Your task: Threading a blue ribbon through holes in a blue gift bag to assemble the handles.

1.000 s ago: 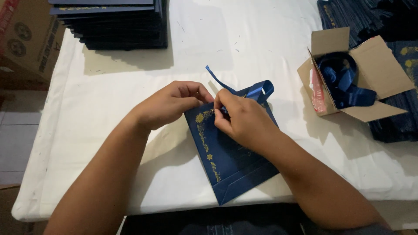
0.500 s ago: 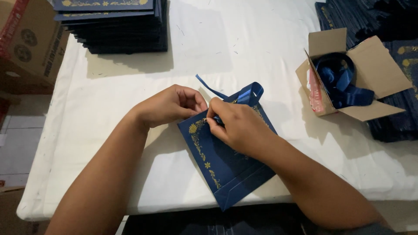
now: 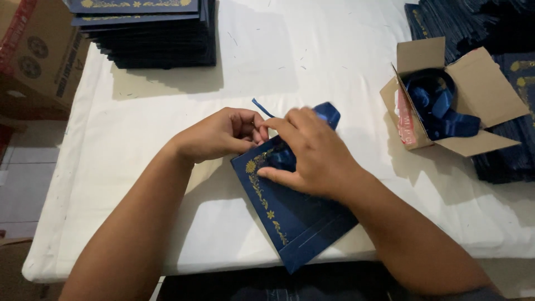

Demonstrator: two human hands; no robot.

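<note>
I am looking down at a table (image 3: 167, 128) covered in white cloth. A flat dark blue paper bag (image 3: 290, 217) with a gold floral border lies just in front of me, its long axis running diagonally: the top end points away from me and to the left, the bottom corner reaches the near table edge. My left hand (image 3: 220, 134) pinches a thin blue ribbon (image 3: 326, 113) at the bag's top edge. My right hand (image 3: 309, 153) rests on the bag, fingers closed around the same ribbon. The ribbon looks only partly fixed; a loose end and a loop stand free. A stack of matching bags (image 3: 145, 33) sits far left, and an open cardboard box of ribbon (image 3: 446, 100) sits right.
</note>
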